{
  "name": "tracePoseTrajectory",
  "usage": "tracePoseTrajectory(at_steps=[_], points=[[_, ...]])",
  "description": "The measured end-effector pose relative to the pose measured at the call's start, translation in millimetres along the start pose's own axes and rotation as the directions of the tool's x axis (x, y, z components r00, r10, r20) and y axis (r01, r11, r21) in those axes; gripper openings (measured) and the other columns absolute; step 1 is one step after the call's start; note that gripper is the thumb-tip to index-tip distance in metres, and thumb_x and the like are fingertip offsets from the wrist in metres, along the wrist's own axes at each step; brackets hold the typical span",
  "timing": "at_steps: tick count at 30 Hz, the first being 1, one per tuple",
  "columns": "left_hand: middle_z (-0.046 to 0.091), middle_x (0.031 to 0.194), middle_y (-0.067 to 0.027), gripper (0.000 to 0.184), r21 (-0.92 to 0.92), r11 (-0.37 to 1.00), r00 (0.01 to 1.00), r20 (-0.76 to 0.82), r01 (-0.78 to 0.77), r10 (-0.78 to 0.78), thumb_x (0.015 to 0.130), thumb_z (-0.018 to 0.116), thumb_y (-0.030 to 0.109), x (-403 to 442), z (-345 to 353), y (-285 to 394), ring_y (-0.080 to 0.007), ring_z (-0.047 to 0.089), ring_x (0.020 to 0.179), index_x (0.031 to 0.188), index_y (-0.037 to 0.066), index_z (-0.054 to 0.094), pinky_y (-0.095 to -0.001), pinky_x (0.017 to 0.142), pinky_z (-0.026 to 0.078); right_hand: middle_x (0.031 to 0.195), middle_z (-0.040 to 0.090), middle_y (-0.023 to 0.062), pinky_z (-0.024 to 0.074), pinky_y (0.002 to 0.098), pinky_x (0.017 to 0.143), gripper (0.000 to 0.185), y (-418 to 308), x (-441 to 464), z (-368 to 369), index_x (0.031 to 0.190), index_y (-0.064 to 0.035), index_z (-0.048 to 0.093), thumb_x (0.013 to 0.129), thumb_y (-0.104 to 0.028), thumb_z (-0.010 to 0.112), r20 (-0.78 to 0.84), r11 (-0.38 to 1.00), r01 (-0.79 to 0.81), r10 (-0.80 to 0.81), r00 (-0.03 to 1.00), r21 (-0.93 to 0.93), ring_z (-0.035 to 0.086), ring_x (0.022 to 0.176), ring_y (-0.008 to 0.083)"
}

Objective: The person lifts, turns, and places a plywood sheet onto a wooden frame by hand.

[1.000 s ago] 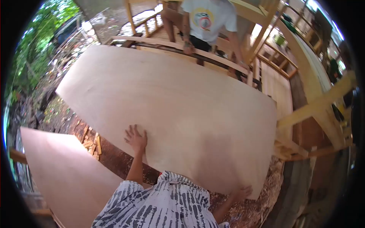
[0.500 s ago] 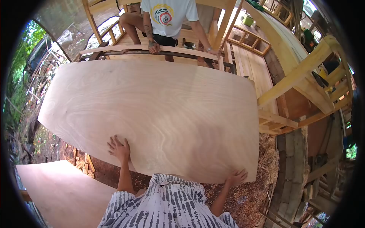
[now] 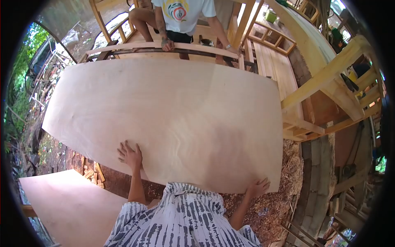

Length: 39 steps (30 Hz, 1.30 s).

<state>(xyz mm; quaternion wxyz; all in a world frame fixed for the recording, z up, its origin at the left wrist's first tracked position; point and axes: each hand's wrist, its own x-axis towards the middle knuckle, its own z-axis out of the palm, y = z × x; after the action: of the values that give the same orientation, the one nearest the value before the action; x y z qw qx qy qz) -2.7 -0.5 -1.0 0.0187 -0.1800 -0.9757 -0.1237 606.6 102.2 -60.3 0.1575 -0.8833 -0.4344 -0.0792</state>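
Observation:
A large pale plywood sheet [image 3: 173,107] with wavy grain stretches before me, its far edge close to a wooden frame. My left hand [image 3: 131,155] lies flat on its surface near the front edge, fingers spread. At the near right corner, my right hand [image 3: 258,187] rests with its fingers laid over the top face; its thumb is hidden. Across the sheet, another person in a white printed shirt [image 3: 185,18] has one hand [image 3: 167,44] on a long thin wood strip [image 3: 144,46] along the frame.
A second plywood sheet [image 3: 70,206] lies at lower left, beside small wood offcuts [image 3: 98,175]. Sawdust [image 3: 284,206] covers the ground at right, next to concrete blocks [image 3: 310,185]. Timber framing with a diagonal beam [image 3: 321,78] rises on the right.
The sheet sits slightly higher in view, as does my left hand on it. My right hand's fingers are a little more bent at the corner. The view has shifted slightly.

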Motion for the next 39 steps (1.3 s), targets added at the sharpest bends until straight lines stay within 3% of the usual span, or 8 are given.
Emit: tracePoseTrajectory(at_steps=[9, 11, 15, 17, 21, 36, 39], points=[[0.024, 0.168, -0.0110, 0.071, -0.033, 0.999, 1.000, 0.020, 0.024, -0.023, 0.096, 0.057, 0.051, -0.5, -3.4, 1.9, -0.0423, 0.012, 0.156, 0.157, 0.020, 0.036, -0.0705, 0.119, 0.008, 0.161, 0.037, 0.0157, 0.0302, 0.0518, 0.120, 0.053, 8.5, -0.2, 10.1, 0.152, -0.0160, 0.047, 0.103, -0.036, 0.053, -0.015, 0.999, -0.025, 0.026, 1.000, 0.039, 0.032, 0.149, 0.0353], [0.023, 0.168, -0.0112, 0.071, -0.033, 0.999, 1.000, 0.019, 0.012, -0.011, 0.097, 0.057, 0.051, -3.8, -4.5, 0.0, -0.0426, 0.012, 0.156, 0.157, 0.020, 0.036, -0.0705, 0.119, 0.008, 0.160, 0.038, 0.0165, 0.0327, 0.0531, 0.117, 0.051, 7.8, 2.3, 9.7, 0.150, -0.0156, 0.048, 0.107, -0.042, 0.047, -0.012, 1.000, 0.007, -0.008, 1.000, -0.010, 0.035, 0.147, 0.0366], [0.024, 0.168, -0.0114, 0.071, -0.028, 1.000, 1.000, 0.025, 0.013, -0.013, 0.097, 0.057, 0.051, -2.6, -6.3, 2.3, -0.0428, 0.012, 0.156, 0.157, 0.020, 0.036, -0.0706, 0.119, 0.008, 0.160, 0.038, 0.0168, 0.0323, 0.0542, 0.117, 0.051, -0.5, 0.1, -2.5, 0.150, -0.0154, 0.048, 0.106, -0.041, 0.048, 0.011, 1.000, -0.011, 0.010, 1.000, 0.024, 0.035, 0.147, 0.0369], [0.024, 0.168, -0.0114, 0.071, -0.025, 1.000, 1.000, 0.024, 0.013, -0.013, 0.097, 0.057, 0.051, -1.8, -6.7, 3.5, -0.0426, 0.012, 0.156, 0.157, 0.020, 0.037, -0.0705, 0.119, 0.009, 0.161, 0.038, 0.0155, 0.0311, 0.0540, 0.118, 0.054, -5.1, -0.6, -7.1, 0.151, -0.0153, 0.047, 0.101, -0.033, 0.056, 0.004, 0.997, -0.041, 0.040, 0.999, 0.069, 0.034, 0.148, 0.0361], [0.024, 0.168, -0.0108, 0.071, -0.017, 1.000, 0.999, 0.028, 0.021, -0.021, 0.097, 0.057, 0.050, -1.1, -6.2, 4.5, -0.0414, 0.012, 0.156, 0.157, 0.021, 0.036, -0.0701, 0.119, 0.009, 0.161, 0.038, 0.0153, 0.0305, 0.0538, 0.119, 0.054, -5.0, -0.5, -5.2, 0.151, -0.0156, 0.048, 0.100, -0.032, 0.056, -0.022, 0.997, -0.023, 0.025, 0.999, 0.068, 0.034, 0.148, 0.0364], [0.024, 0.168, -0.0102, 0.071, -0.020, 1.000, 1.000, 0.022, 0.023, -0.022, 0.097, 0.055, 0.053, -3.5, -5.7, 4.8, -0.0416, 0.013, 0.156, 0.157, 0.021, 0.036, -0.0702, 0.119, 0.009, 0.162, 0.036, 0.0152, 0.0273, 0.0555, 0.119, 0.056, 1.6, 3.0, 3.6, 0.152, -0.0155, 0.047, 0.102, -0.041, 0.052, 0.011, 0.997, -0.041, 0.040, 0.999, 0.058, 0.032, 0.149, 0.0357], [0.023, 0.168, -0.0096, 0.070, -0.014, 1.000, 1.000, 0.016, 0.024, -0.024, 0.097, 0.055, 0.054, -1.8, -2.0, 2.1, -0.0406, 0.012, 0.156, 0.157, 0.022, 0.036, -0.0706, 0.119, 0.009, 0.159, 0.039, 0.0199, 0.0298, 0.0547, 0.118, 0.054, 2.5, 3.0, 4.8, 0.151, -0.0137, 0.048, 0.104, -0.041, 0.049, -0.021, 0.999, 0.002, -0.001, 1.000, 0.045, 0.034, 0.148, 0.0390]])
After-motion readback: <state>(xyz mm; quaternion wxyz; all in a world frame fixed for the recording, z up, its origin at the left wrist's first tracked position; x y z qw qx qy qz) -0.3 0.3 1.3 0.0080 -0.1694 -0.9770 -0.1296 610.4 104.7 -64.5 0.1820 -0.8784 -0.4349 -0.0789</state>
